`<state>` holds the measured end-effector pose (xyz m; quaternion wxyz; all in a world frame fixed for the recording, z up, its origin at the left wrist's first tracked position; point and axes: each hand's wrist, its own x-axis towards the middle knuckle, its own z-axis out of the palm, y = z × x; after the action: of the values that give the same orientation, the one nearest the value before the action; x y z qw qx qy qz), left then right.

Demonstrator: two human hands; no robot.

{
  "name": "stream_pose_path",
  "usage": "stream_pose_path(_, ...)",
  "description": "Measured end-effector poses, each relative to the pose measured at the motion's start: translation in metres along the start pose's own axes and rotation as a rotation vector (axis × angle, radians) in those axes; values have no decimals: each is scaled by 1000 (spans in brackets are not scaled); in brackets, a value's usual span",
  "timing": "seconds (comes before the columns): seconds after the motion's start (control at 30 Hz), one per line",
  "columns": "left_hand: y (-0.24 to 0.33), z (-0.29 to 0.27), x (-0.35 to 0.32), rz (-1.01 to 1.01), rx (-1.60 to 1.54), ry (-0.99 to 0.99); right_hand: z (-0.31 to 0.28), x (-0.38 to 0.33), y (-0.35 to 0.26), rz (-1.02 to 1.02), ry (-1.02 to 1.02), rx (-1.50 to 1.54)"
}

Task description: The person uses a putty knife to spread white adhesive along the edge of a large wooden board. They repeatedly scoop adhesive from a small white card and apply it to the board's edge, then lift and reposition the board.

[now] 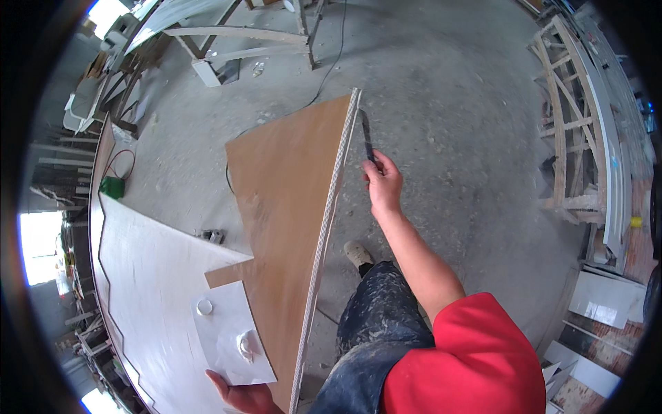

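A brown board (289, 200) lies on a white work surface (152, 276), its long right edge covered by a pale mesh strip (329, 207). My right hand (383, 183) grips a narrow putty knife (366, 134) whose blade rests against that edge near the board's far end. My left hand (245, 397), at the bottom of the view, holds a flat grey plate (231, 334) bearing a blob of white filler (247, 345) and a small round white lid.
A dusty concrete floor (448, 103) spreads beyond the board, with a black cable across it. Curved wooden frames (572, 138) stand at the right, a wooden trestle (241, 38) at the top. A green object (112, 186) sits at the left, white panels at the lower right.
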<state>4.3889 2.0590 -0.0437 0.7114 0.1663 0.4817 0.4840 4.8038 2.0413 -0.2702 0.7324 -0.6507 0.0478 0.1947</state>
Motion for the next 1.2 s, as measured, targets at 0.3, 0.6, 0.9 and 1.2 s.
stream_pose_path(0.3, 30, -50, 7, 33, -165, -20, -21, -180, -133, 146, -880, -229)
stream_pose_path(0.6, 66, -121, -7, -12, -219, -252, 4, -345, -155, -488, -1235, -697)
stream_pose_path(0.9, 54, -115, 0, 34, -231, -100, -45, -296, -141, -582, -973, -746)
stream_pose_path(1.2, 47, -89, 2, -1, -62, -101, -39, -131, -55, 219, -253, 247)
